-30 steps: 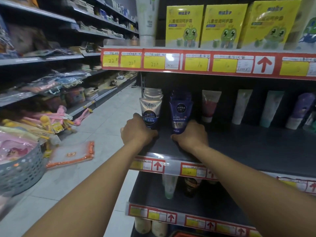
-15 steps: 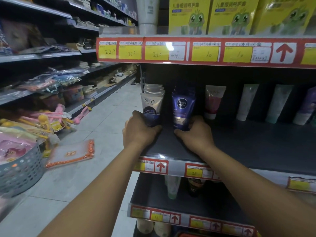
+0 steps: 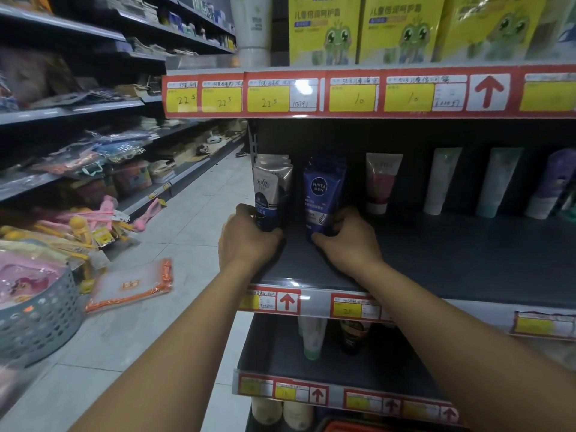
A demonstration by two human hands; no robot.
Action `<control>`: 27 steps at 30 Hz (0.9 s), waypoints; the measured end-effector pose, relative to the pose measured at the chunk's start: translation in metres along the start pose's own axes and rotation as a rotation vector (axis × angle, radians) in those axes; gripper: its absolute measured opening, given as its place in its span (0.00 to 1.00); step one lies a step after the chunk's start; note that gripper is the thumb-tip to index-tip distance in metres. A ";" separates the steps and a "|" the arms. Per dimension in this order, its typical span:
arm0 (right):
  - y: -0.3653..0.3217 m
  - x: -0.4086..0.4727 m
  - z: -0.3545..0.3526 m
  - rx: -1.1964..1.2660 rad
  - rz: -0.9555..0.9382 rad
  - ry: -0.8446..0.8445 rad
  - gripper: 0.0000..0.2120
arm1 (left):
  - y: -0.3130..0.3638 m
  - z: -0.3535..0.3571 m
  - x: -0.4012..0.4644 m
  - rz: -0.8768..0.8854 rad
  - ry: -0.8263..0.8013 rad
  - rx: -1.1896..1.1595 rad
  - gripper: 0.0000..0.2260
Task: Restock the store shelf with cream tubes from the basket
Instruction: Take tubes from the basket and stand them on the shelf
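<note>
Both arms reach fwd to the dark middle shelf (image 3: 436, 260); left hand (image 3: 246, 241) has its grip curled round the base of the silver-and-blue Softto tube (image 3: 268, 194), which stands upright at the shelf's far left end w/ more of the same tubes lined up right behind it; right hand (image 3: 346, 241) grasps the lower part of the dark blue Nivea Men tube (image 3: 322, 194), fingers wrapped at its right side and thumb under the front, tube upright just beside the Softto one w/ a narrow gap between; both tubes stand well back from the shelf's front edge; further right along the same shelf, apart from the hands, a pink-and-white tube (image 3: 381, 182), two pale white-green tubes (image 3: 441, 182) and a purple tube (image 3: 551, 188) lean at the back; red price strip (image 3: 343, 95) w/ yellow tags runs along the shelf above, yellow boxes (image 3: 324, 29) w/ a green frog cartoon on top of it; lower shelf holds a white-green tube (image 3: 311, 338); grey perforated basket (image 3: 40, 322) sits on the floor at far left, pink packets inside, its cream tubes not discernible; an orange-edged clear pouch (image 3: 131, 288) lies on the tiled floor near it.
</note>
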State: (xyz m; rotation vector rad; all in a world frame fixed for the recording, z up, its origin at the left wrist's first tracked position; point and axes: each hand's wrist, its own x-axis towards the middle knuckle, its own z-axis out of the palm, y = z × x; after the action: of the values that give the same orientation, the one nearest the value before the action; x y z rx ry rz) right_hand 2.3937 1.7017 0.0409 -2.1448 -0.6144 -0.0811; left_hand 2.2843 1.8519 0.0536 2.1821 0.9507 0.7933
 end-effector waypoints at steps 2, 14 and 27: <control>0.000 0.000 0.000 0.000 0.003 -0.006 0.27 | 0.000 0.001 0.001 -0.004 -0.002 -0.002 0.31; 0.003 0.003 0.002 -0.014 -0.004 -0.008 0.31 | -0.003 0.004 0.005 -0.017 -0.009 -0.008 0.32; 0.004 -0.005 -0.026 -0.065 -0.004 -0.108 0.28 | 0.007 -0.012 -0.009 -0.029 -0.022 0.046 0.33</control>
State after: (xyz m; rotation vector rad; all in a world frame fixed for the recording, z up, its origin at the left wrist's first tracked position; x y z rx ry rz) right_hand 2.3952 1.6775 0.0526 -2.2222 -0.6873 0.0132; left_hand 2.2733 1.8452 0.0639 2.2068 0.9961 0.7397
